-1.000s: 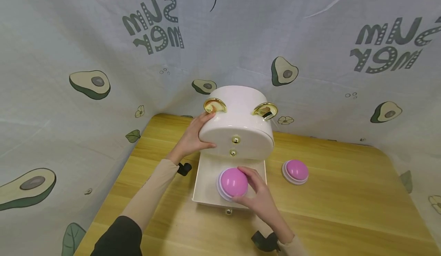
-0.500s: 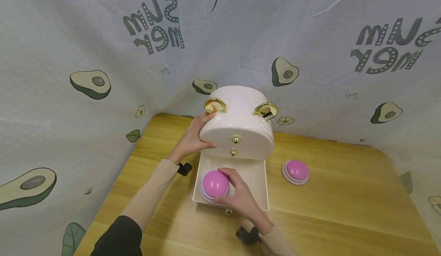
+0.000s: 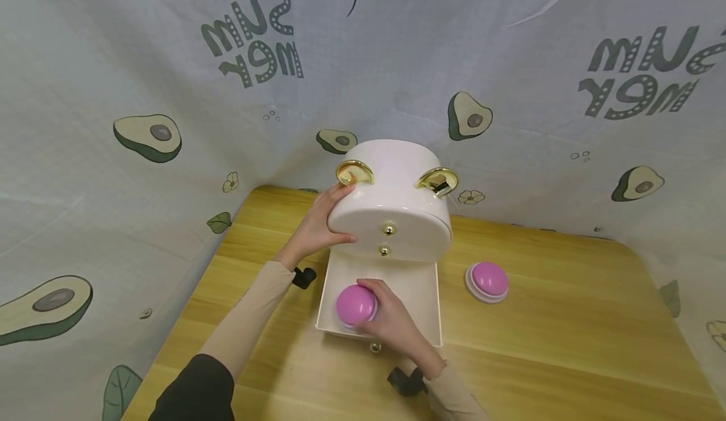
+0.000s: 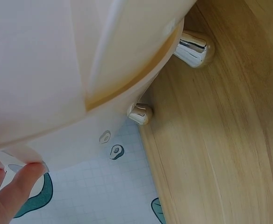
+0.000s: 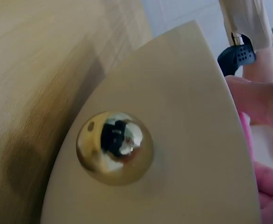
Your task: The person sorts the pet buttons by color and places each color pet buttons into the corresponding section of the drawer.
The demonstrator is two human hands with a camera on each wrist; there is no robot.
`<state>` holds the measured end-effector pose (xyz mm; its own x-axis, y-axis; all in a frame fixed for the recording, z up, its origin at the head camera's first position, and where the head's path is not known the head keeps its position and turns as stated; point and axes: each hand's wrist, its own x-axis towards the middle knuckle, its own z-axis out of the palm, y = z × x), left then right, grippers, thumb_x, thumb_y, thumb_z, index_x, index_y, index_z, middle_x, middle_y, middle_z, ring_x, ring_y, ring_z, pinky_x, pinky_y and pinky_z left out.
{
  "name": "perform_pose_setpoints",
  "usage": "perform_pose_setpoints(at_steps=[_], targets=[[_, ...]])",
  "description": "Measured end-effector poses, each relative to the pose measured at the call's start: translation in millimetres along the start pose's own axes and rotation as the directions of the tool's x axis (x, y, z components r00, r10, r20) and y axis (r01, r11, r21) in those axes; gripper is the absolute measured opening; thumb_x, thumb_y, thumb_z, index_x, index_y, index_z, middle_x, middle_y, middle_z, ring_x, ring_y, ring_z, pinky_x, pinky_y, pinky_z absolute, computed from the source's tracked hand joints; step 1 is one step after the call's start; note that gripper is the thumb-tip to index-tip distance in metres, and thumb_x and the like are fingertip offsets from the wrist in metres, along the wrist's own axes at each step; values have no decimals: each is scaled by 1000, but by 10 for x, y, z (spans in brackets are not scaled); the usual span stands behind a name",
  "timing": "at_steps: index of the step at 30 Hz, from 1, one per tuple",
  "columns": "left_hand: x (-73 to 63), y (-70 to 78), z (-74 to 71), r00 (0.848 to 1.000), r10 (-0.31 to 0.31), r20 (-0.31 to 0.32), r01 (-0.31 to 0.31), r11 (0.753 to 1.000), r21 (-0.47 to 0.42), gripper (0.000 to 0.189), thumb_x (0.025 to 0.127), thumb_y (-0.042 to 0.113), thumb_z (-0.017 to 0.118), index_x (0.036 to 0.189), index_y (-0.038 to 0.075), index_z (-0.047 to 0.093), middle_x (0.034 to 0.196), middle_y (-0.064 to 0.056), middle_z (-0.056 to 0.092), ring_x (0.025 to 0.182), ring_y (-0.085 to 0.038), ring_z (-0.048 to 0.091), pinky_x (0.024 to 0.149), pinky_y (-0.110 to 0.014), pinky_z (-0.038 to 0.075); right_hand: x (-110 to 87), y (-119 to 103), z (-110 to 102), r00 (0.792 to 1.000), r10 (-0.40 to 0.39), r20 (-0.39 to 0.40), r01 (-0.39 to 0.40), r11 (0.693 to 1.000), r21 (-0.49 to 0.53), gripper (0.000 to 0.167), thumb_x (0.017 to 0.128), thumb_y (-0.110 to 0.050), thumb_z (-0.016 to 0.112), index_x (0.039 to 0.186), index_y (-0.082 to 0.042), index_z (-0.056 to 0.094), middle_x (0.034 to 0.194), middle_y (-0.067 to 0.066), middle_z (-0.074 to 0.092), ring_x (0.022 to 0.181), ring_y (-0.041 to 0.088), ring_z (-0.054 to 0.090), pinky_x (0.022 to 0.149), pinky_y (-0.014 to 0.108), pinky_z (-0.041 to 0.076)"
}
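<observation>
A glossy white drawer box (image 3: 397,181) with gold ears and knobs stands at the back of the table, its lower drawer (image 3: 416,288) pulled out. My left hand (image 3: 314,229) grips the box's left side, thumb on the front face. In the left wrist view, fingertips (image 4: 30,172) press the white shell. Inside the drawer's front left part, my right hand (image 3: 391,323) holds a pink domed button (image 3: 354,305), thumb and fingers around its rim. The right wrist view mostly shows the drawer front with its gold knob (image 5: 115,148); only a pink sliver shows behind the drawer's edge.
A second pink domed button (image 3: 489,279) on a white base lies on the wooden table (image 3: 556,320), right of the drawer. Behind the table hangs an avocado-print curtain (image 3: 397,62). Gold feet (image 4: 192,49) show under the box in the left wrist view.
My right hand has moved the pink button leftward within the drawer, and its white base now shows less. The left hand and the drawer box have stayed put.
</observation>
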<state>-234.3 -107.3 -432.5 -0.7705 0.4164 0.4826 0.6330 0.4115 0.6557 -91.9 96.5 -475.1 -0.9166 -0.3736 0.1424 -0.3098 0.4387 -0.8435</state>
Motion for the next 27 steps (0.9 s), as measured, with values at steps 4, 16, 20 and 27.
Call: perform_pose_setpoints(at_steps=[4, 16, 20, 27], targets=[[4, -5, 1, 1000, -4, -3, 4, 1000, 4, 98, 63, 23, 91, 144, 22, 37, 151, -9, 32, 127, -30, 35, 93, -53, 37, -15, 25, -37, 1000, -9, -14, 9, 1000, 0, 66, 69, -3, 78, 131, -4, 54, 128, 6, 55, 115, 26, 53, 92, 46, 45], [0, 9, -1, 1000, -1, -9, 1, 1000, -1, 97, 62, 22, 91, 144, 21, 38, 151, -8, 33, 127, -30, 35, 93, -53, 38, -47, -32, -116, 998, -35, -61, 41, 995, 93, 58, 74, 1, 74, 129, -5, 57, 127, 7, 57, 117, 30, 52, 91, 50, 45], [-3, 8, 3, 1000, 1, -10, -1, 1000, 1, 97, 63, 22, 91, 144, 21, 38, 151, -8, 32, 129, -30, 34, 94, -53, 37, -51, -34, -127, 997, -36, -67, 42, 995, 86, 59, 73, 1, 74, 129, -6, 57, 128, 6, 57, 118, 27, 52, 93, 48, 45], [-10, 22, 1, 1000, -5, -2, 5, 1000, -8, 97, 64, 22, 91, 144, 23, 37, 152, -6, 31, 128, -30, 34, 93, -54, 37, -105, -42, -230, 994, -61, -94, 73, 989, 131, 56, 78, -1, 75, 131, -6, 56, 130, 7, 58, 124, 28, 49, 102, 47, 36]])
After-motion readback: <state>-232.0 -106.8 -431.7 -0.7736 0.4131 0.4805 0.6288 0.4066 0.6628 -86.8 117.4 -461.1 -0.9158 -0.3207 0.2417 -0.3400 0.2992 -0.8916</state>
